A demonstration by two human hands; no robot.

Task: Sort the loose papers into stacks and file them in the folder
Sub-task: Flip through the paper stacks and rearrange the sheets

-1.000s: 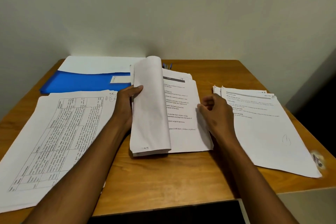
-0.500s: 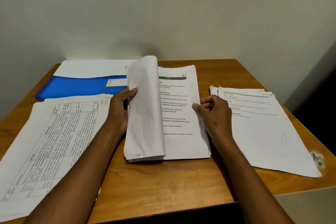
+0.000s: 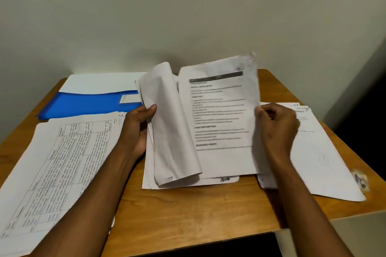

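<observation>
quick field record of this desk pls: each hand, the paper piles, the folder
left hand: holds back the curled pages of the middle pile
right hand: pinches the right edge of a printed sheet, lifted off the pile
left stack: table-printed sheets, flat
right stack: flat, partly under right hand
blue folder: closed, back left, on wooden table

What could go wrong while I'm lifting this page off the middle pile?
The right hand pinches only the printed white sheet's edge, so it could crease or tear. The left hand holds the curled-back white pages; if they slip, they may flop back over the middle paper pile.
</observation>
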